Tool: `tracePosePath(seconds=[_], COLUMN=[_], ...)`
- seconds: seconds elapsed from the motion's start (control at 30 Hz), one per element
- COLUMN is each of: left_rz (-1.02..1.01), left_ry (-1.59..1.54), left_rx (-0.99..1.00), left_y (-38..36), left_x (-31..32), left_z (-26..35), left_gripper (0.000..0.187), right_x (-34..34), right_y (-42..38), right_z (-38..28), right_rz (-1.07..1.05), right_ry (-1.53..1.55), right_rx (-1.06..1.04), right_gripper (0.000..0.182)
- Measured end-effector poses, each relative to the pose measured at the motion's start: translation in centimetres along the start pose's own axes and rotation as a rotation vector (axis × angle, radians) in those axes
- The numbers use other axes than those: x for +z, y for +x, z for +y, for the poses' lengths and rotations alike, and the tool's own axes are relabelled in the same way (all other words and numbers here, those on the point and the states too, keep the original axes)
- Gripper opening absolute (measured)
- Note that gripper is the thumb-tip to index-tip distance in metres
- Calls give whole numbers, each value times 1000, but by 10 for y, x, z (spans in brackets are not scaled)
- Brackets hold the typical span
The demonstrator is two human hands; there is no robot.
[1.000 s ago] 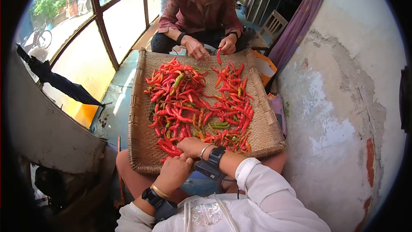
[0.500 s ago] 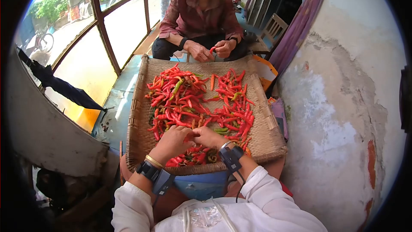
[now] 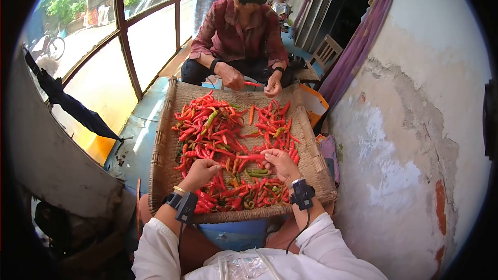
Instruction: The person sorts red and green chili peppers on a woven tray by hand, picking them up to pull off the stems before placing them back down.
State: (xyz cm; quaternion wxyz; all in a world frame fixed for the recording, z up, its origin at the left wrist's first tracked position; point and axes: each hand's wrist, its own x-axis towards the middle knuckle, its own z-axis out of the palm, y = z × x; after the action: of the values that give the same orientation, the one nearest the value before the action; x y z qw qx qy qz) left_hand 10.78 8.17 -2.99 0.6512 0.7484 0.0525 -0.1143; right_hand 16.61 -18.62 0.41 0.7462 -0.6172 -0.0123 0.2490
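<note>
A woven basket tray (image 3: 311, 176) lies across my knees, heaped with red chili peppers (image 3: 205, 119) and a few green ones. Above its near half, my left hand (image 3: 200, 175) has thumb and fingertips pinched together; whatever is between them is too small to make out. My right hand (image 3: 281, 166) is to the right, closed on a red chili pepper (image 3: 251, 157) that points left toward the other hand. Beneath and between both hands lie more chilies, among them some green ones (image 3: 257, 172).
Across the tray a person (image 3: 238, 41) in a dark red shirt holds a red chili. A folded dark umbrella (image 3: 78, 106) leans by the window at left. On the right are a cracked wall (image 3: 394, 150), a purple curtain (image 3: 353, 46) and a wooden chair (image 3: 327, 52).
My hands, together over the near chilies before, have moved apart, the right one now holding a chili out to the right. The other person's hands have separated too.
</note>
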Motion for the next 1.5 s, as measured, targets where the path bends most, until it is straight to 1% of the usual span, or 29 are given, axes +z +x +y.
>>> tracePosePath(seconds=[0.03,0.07,0.1,0.13,0.17,0.2,0.27,0.3,0.33,0.37,0.4,0.43,0.47,0.53,0.67,0.73,0.9,0.97,1.0,1.07,1.1,1.13,1.17,1.2,1.27,1.37,1.4,1.43,1.5], left_rz=[83,85,217,346,364,359,348,284,283,191,97,31,32,64,135,108,89,83,83,52,48,-25,-93,-93,-156,-137,-128,-67,24], left_ry=[-7,-11,351,715,827,828,1092,1156,1161,1192,1220,1231,1235,1191,1225,1262,1344,1359,1356,1223,1218,908,598,593,78,-15,-96,-179,-275], left_rx=[-3,-2,138,279,247,249,160,110,110,116,122,132,136,180,219,208,228,331,326,272,269,231,190,186,-47,-97,-147,-171,-54], left_y=[4,4,1,-3,-6,-5,-5,-6,-6,-7,-8,-8,-7,-9,-6,-3,7,8,5,-4,-7,-8,-8,-6,-2,-7,-7,-7,-3], left_x=[0,-2,-3,-3,-1,0,-1,-2,-3,-3,-3,-4,-3,0,4,4,0,-1,-2,0,2,2,2,3,4,2,3,4,2], left_z=[-5,-9,-7,-3,3,2,-2,-3,-4,-7,-9,-7,-8,-5,0,-7,-32,-32,-27,-9,-3,3,6,5,3,18,22,23,15], left_gripper=[19,19,20,22,25,25,23,26,26,27,28,31,31,34,33,31,21,13,13,10,10,9,8,8,7,6,5,5,5], right_x=[-15,-27,-30,-34,-35,-32,5,24,37,52,63,70,72,79,76,72,72,75,75,71,76,78,80,82,83,81,81,79,75], right_y=[2,6,9,13,20,23,21,19,19,19,19,19,19,17,24,25,25,23,25,29,22,20,18,18,18,18,22,25,20], right_z=[-2,-1,1,8,17,26,39,42,44,44,52,59,69,72,73,72,74,71,74,81,71,68,65,64,64,58,58,60,55], right_rz=[87,173,339,341,358,375,327,206,6,-130,-270,-373,-375,-430,-398,-320,-333,-308,-312,-301,-264,-265,-239,-213,-215,-367,-369,-367,-341], right_ry=[141,284,477,475,568,661,411,253,102,-153,-406,-695,-1031,-1223,-1138,-919,-967,-947,-947,-904,-853,-855,-851,-843,-903,-850,-854,-748,-559], right_rx=[-57,-115,-221,-222,-100,22,26,59,115,186,152,11,-277,-288,-247,-104,-183,-182,-179,-255,-217,-211,-378,-546,-603,-243,-236,-174,-19], right_gripper=[21,23,31,31,37,42,55,54,48,41,35,32,31,31,30,28,26,26,26,26,26,26,25,25,24,21,21,22,26])
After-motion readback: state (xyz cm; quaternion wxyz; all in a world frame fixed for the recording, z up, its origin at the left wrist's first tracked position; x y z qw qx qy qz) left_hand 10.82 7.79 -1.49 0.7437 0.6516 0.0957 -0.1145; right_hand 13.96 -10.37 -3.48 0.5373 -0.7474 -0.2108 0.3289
